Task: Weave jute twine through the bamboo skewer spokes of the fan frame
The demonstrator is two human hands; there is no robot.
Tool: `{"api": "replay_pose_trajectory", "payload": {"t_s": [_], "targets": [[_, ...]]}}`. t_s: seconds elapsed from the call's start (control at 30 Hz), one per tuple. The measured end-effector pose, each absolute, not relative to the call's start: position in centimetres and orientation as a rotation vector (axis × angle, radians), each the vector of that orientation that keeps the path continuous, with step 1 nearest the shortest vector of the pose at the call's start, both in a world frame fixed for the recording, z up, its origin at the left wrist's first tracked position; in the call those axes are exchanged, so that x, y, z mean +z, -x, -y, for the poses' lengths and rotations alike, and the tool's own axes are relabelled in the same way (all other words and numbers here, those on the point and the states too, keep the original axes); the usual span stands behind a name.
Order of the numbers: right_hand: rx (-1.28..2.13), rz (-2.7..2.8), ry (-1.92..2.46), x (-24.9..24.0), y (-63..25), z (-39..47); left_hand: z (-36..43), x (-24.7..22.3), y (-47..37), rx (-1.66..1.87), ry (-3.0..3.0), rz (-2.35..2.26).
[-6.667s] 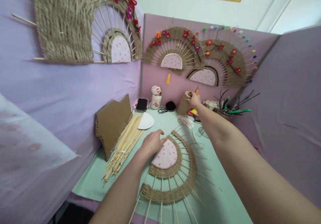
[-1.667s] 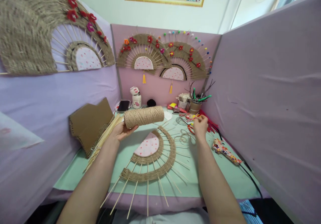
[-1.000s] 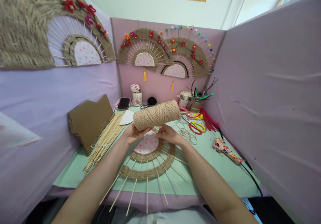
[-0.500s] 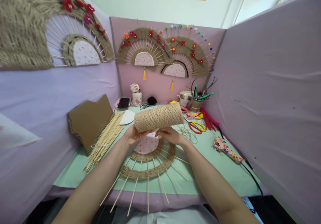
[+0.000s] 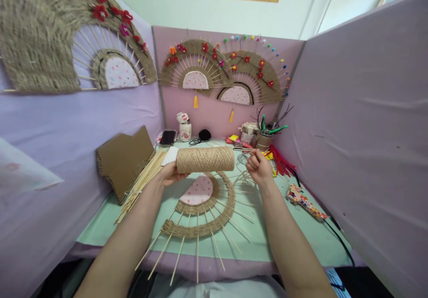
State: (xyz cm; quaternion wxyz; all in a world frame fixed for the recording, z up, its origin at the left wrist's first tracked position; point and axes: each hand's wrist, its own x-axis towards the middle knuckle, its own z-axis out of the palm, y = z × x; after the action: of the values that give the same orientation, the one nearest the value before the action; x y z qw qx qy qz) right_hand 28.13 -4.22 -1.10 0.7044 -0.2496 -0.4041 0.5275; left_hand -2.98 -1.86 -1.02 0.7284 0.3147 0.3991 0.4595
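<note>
A thick spool of jute twine [image 5: 205, 160] lies level above the table, its left end held in my left hand [image 5: 172, 173], fingers underneath. My right hand [image 5: 259, 168] is raised to the right of the spool, apart from it, with its fingers closed in a pinch, seemingly on the twine; the strand itself is too thin to make out clearly. Loose twine [image 5: 245, 177] curls on the table beside that hand. Below both hands lies a half-round woven fan [image 5: 190, 231] with bare sticks spreading outward and a pink dotted centre [image 5: 199, 191].
Bundled sticks [image 5: 143, 182] and folded cardboard [image 5: 125, 160] are at the left. A patterned glue gun [image 5: 306, 202] with a black cable lies at the right. Red pipe cleaners [image 5: 281, 160], a tool can [image 5: 264, 140] and a jar [image 5: 185, 131] stand or lie farther back. Finished fans [image 5: 197, 48] hang on the partitions.
My right hand has left the spool's underside and moved right. My left hand still supports the spool, which has shifted slightly left and turned more level. The view has shifted a little.
</note>
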Motion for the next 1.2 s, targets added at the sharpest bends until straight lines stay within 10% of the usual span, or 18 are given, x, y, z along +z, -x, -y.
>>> {"api": "replay_pose_trajectory", "payload": {"t_s": [0.47, 0.9, 1.2], "targets": [[0.851, 0.352, 0.311, -1.0, -34.1, 4.2, 0.9, -0.7, 5.0, 1.269, -0.652, -0.783], [0.193, 1.097, 1.477, -3.4, -27.9, 2.8, 1.2, -0.4, 4.6, 1.434, -0.691, -0.727], [1.114, 1.723, 0.877, -2.1, -20.1, 6.1, 2.2, -1.3, 1.5, 1.414, -0.928, -0.653]]}}
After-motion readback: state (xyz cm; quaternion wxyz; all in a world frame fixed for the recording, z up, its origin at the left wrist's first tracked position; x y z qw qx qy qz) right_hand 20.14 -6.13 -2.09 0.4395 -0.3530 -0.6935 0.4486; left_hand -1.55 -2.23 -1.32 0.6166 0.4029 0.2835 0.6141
